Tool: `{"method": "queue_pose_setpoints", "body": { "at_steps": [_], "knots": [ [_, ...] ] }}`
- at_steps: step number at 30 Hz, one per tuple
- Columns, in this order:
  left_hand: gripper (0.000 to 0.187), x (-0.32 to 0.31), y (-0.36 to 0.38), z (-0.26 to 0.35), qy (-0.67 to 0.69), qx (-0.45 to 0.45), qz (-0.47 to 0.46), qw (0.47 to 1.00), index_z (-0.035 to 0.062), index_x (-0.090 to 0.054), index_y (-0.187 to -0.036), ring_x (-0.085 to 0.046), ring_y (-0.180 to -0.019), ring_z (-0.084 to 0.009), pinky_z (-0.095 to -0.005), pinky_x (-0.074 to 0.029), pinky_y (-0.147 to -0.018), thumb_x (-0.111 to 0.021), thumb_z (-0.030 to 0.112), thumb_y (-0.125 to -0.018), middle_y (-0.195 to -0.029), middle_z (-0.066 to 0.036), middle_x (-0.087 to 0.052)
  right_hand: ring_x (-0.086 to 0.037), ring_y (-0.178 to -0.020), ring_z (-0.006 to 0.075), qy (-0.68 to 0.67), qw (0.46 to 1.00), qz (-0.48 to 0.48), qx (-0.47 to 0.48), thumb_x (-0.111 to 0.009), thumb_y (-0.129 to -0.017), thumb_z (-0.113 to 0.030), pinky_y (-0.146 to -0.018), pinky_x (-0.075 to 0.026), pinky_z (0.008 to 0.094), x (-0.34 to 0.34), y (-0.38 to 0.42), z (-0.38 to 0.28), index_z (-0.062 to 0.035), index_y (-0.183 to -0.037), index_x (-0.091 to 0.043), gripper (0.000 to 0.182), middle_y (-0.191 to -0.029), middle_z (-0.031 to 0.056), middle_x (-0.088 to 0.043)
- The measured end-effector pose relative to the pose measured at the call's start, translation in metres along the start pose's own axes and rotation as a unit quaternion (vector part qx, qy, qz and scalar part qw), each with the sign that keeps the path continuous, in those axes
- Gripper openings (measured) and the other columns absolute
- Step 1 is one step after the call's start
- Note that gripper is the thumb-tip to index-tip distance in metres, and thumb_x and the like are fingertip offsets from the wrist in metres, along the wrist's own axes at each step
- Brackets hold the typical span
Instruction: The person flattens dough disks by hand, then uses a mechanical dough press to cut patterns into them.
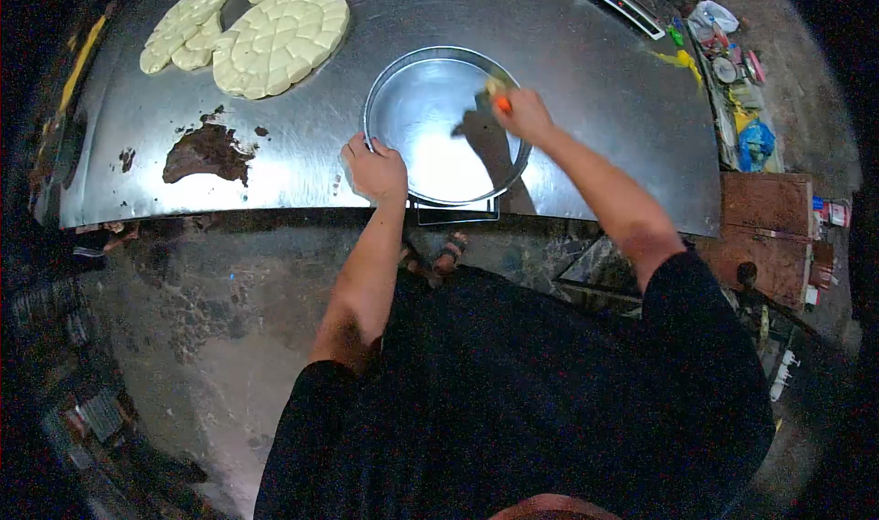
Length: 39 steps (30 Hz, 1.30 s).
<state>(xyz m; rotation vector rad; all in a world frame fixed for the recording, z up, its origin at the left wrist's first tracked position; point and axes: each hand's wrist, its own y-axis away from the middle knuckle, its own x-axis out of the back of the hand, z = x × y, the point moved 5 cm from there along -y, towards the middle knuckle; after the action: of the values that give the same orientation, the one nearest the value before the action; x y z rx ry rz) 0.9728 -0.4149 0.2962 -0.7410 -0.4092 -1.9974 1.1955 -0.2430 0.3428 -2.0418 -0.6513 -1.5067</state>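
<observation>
The nearly closed right hand [524,117] is gripping a tool [501,102] — blurred, its head unclear — that is pointing away and slightly left over the round pan [426,122]. The half-curled left hand [375,170] is holding the pan's left rim, near the metal table's [307,145] front edge.

shiny, smooth metal pan [430,90]; metal table [302,145] glossy, marked by a dark, rough-edged stain [209,154]

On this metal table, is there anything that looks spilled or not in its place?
Yes. A dark brown, irregular patch lies on the metal table, left of the round pan, with small spots around it. It looks odd, like a spill or residue, because the surface around it is mostly shiny.
</observation>
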Motion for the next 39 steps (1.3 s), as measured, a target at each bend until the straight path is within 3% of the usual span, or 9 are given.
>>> {"method": "queue_pose_setpoints", "body": {
  "at_steps": [6, 10, 14, 20, 24, 29, 32, 36, 39],
  "knots": [
    [0.023, -0.006, -0.003, -0.009, 0.039, -0.033, 0.037, 0.998, 0.0058, -0.056, -0.106, -0.058, -0.091, -0.0334, -0.0447, -0.047, -0.073, -0.051, 0.023, -0.091, -0.106, -0.013, -0.055, -0.060, -0.054, 0.0207, -0.301, 0.950, 0.049, -0.067, -0.062, -0.086, -0.027, -0.055, -0.048, 0.0347, -0.024, 0.085, -0.104, -0.0089, -0.084, -0.070, 0.021, -0.061, 0.0082, -0.064],
    [0.027, -0.003, -0.004, -0.009, 0.022, -0.058, 0.017, 0.998, 0.0057, -0.057, -0.103, -0.057, -0.092, -0.0343, -0.0433, -0.046, -0.075, -0.047, 0.029, -0.094, -0.105, -0.013, -0.056, -0.063, -0.066, 0.0363, -0.316, 0.937, -0.046, -0.141, -0.062, -0.081, -0.033, -0.064, -0.050, 0.0431, -0.034, 0.016, -0.153, -0.0034, -0.081, -0.067, 0.030, -0.072, 0.0204, -0.064],
    [0.023, -0.008, -0.005, -0.010, -0.003, -0.064, 0.016, 0.998, 0.0055, -0.057, -0.104, -0.058, -0.093, -0.0341, -0.0429, -0.046, -0.077, -0.055, 0.021, -0.087, -0.106, -0.013, -0.057, -0.063, -0.067, 0.0375, -0.127, 0.981, 0.136, -0.059, -0.062, -0.079, -0.034, -0.064, -0.050, 0.0437, -0.022, -0.040, -0.107, 0.0001, -0.076, -0.066, 0.034, -0.072, 0.0207, -0.065],
    [0.028, -0.009, -0.002, -0.010, 0.001, -0.087, 0.036, 0.996, 0.0045, -0.056, -0.109, -0.060, -0.091, -0.0347, -0.0420, -0.047, -0.077, -0.056, 0.020, -0.085, -0.106, -0.014, -0.060, -0.063, -0.065, 0.0237, -0.333, 0.915, 0.105, -0.204, -0.063, -0.083, -0.036, -0.066, -0.050, 0.0332, 0.014, 0.039, -0.060, -0.0029, -0.085, -0.067, 0.033, -0.072, 0.0133, -0.065],
    [0.029, -0.002, -0.018, -0.015, -0.027, -0.122, 0.014, 0.992, 0.0012, -0.059, -0.106, -0.062, -0.087, -0.0360, -0.0420, -0.047, -0.075, -0.056, 0.021, -0.086, -0.100, -0.016, -0.064, -0.063, -0.084, 0.0141, -0.449, 0.812, 0.304, -0.215, -0.061, -0.088, -0.024, -0.077, -0.050, 0.0301, 0.055, 0.140, -0.029, -0.0023, -0.107, -0.065, 0.029, -0.095, 0.0088, -0.069],
    [0.038, 0.014, -0.042, -0.011, -0.061, -0.100, -0.034, 0.993, -0.0001, -0.060, -0.105, -0.060, -0.087, -0.0348, -0.0415, -0.046, -0.078, -0.060, 0.032, -0.085, -0.097, -0.020, -0.062, -0.061, -0.096, 0.0132, -0.202, 0.856, 0.365, -0.305, -0.060, -0.089, -0.011, -0.085, -0.049, 0.0284, 0.141, 0.245, 0.063, -0.0059, -0.117, -0.061, 0.029, -0.105, 0.0082, -0.067],
    [0.037, 0.012, -0.036, 0.031, 0.003, -0.297, 0.095, 0.950, -0.0044, -0.059, -0.106, -0.061, -0.087, -0.0296, -0.0389, -0.048, -0.074, -0.063, 0.026, -0.085, -0.103, -0.020, -0.060, -0.062, -0.098, 0.0165, -0.158, 0.852, 0.383, -0.319, -0.061, -0.088, -0.008, -0.082, -0.050, 0.0299, 0.152, 0.290, 0.136, -0.0073, -0.118, -0.061, 0.030, -0.107, 0.0123, -0.067],
    [0.020, -0.071, 0.017, 0.137, 0.127, -0.281, -0.129, 0.943, -0.0008, -0.066, -0.099, -0.062, -0.081, -0.0169, -0.0275, -0.049, -0.074, -0.061, 0.015, -0.088, -0.090, -0.011, -0.066, -0.059, -0.101, 0.0388, 0.042, 0.891, 0.351, -0.286, -0.060, -0.086, -0.007, -0.082, -0.050, 0.0388, 0.162, 0.305, 0.218, -0.0146, -0.113, -0.063, 0.028, -0.114, 0.0134, -0.063],
    [0.021, -0.186, 0.055, 0.173, 0.129, -0.249, -0.292, 0.914, 0.0014, -0.067, -0.098, -0.064, -0.078, -0.0185, -0.0298, -0.050, -0.071, -0.065, 0.016, -0.083, -0.089, -0.012, -0.068, -0.055, -0.110, 0.0392, 0.024, 0.901, 0.315, -0.296, -0.059, -0.086, -0.006, -0.089, -0.046, 0.0418, 0.129, 0.309, 0.291, -0.0122, -0.114, -0.062, 0.029, -0.123, 0.0175, -0.057]
  ]
}}
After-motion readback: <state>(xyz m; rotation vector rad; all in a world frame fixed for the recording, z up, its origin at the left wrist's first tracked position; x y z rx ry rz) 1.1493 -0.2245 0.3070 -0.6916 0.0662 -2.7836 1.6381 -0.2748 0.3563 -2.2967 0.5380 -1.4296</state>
